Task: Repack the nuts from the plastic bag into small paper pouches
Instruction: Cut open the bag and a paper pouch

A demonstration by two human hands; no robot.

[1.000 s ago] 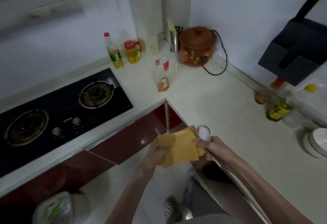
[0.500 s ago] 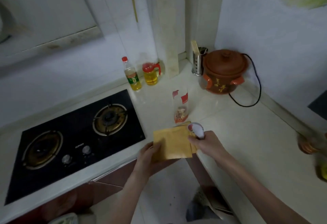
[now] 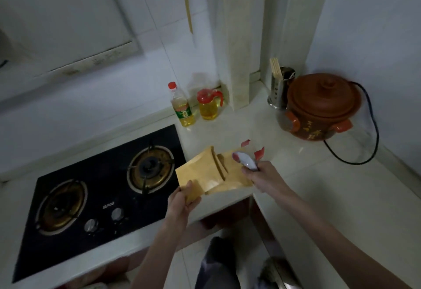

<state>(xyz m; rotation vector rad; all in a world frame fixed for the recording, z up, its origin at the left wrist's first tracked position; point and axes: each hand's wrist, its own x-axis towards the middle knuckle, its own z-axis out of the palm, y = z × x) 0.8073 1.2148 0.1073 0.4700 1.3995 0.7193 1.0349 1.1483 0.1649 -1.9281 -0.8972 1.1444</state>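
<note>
My left hand pinches the lower corner of a brown paper pouch held over the counter edge. My right hand grips a white spoon with a red tip and also holds further brown pouches fanned out behind the first one. The clear plastic bag of nuts with red top corners stands on the white counter just behind the pouches and is mostly hidden by them.
A black two-burner gas hob lies left. An oil bottle and an oil jug stand at the wall. A brown clay cooker with a black cord and a chopstick holder fill the corner. Cream countertop extends right.
Both hands rose and moved forward over the counter towards the nut bag. The pouches have spread apart, one drawn left by my left hand. The camera tilted upward.
</note>
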